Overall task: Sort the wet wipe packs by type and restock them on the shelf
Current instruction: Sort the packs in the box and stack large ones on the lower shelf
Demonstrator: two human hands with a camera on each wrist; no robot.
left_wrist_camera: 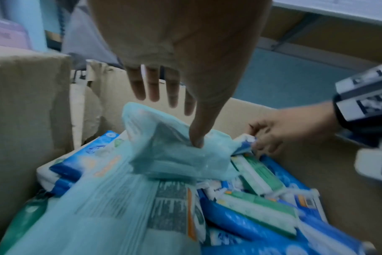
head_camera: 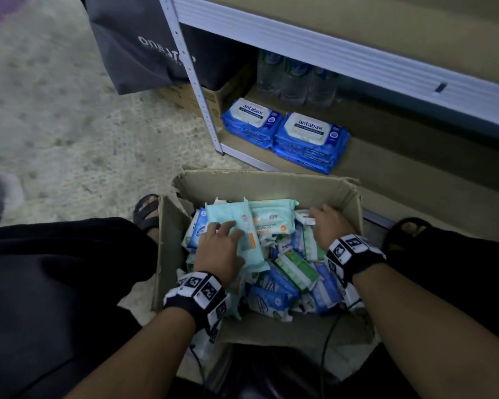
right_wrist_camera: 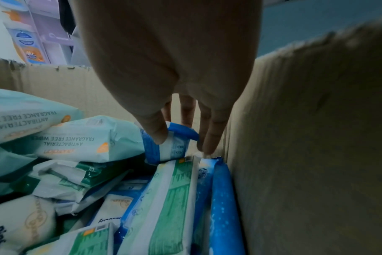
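A dark shopping bag [head_camera: 139, 44] with pale lettering stands on a speckled grey floor [head_camera: 55, 125]. Beside it sits a brown carton [head_camera: 190, 99], partly behind a white metal upright. Clear plastic water bottles [head_camera: 294, 79] stand in a row on dim boards further back. Two feet in black sandals [head_camera: 147, 210] rest on the floor. Black trousers [head_camera: 55, 283] fill the lower left corner.

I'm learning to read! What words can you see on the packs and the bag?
"antabax": lids of both blue packs on the shelf.
"ONE STO": dark bag; the rest is hidden.
"ANTIBACTERIAL FRAGRANCE FREE WIPES": upside down on the pale teal packs in the box.
"10": green-and-white pack.
"Pin": white pack, cut off.
Smaller print and barcodes are too blurred.
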